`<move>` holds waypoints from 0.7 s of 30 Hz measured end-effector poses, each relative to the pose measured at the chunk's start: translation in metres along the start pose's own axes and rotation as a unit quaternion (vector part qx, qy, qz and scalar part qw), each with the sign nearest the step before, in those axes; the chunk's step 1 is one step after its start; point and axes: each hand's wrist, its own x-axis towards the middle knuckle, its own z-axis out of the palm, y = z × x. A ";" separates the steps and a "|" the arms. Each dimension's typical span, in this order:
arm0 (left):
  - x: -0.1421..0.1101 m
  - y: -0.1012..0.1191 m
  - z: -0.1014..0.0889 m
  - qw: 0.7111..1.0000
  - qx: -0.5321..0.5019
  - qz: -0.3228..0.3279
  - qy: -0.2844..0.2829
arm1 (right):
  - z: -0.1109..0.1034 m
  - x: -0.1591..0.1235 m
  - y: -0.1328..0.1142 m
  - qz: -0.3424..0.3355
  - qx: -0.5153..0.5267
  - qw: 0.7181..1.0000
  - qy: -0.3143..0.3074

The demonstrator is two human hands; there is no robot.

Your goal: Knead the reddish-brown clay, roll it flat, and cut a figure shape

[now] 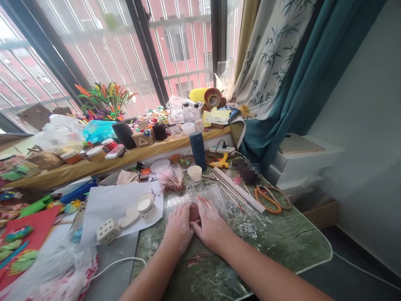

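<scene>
Between my two hands sits a reddish-brown round piece that looks like clay [194, 212], partly covered by fingers. My left hand [179, 227] curves along its left side, fingers pointing away from me. On the other side my right hand [212, 223] presses against it, its thumb bent in toward the near edge. Whitish smears mark the skin of both hands. Under them lies a clear plastic sheet [223, 205] on the green marbled table [300, 242]. The underside of the piece is hidden.
A paper cup [194, 173], pink dried flowers [171, 179] and a blue cylinder [198, 151] stand beyond my hands. Right are a white roll [239, 190] and orange-handled scissors [267, 200]. Left, white paper [94, 196] carries a white die [108, 231] and a small jar [146, 207].
</scene>
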 end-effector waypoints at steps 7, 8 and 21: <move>0.004 0.004 -0.002 0.998 0.038 -0.044 -0.019 | 0.004 -0.001 -0.002 -0.011 -0.034 0.999 0.020; 0.005 0.005 -0.004 0.998 0.043 -0.040 -0.025 | 0.004 -0.001 -0.002 -0.012 -0.042 0.999 0.018; 0.013 0.002 -0.009 0.999 -0.003 -0.013 -0.045 | 0.018 -0.005 0.007 -0.052 -0.096 0.992 0.056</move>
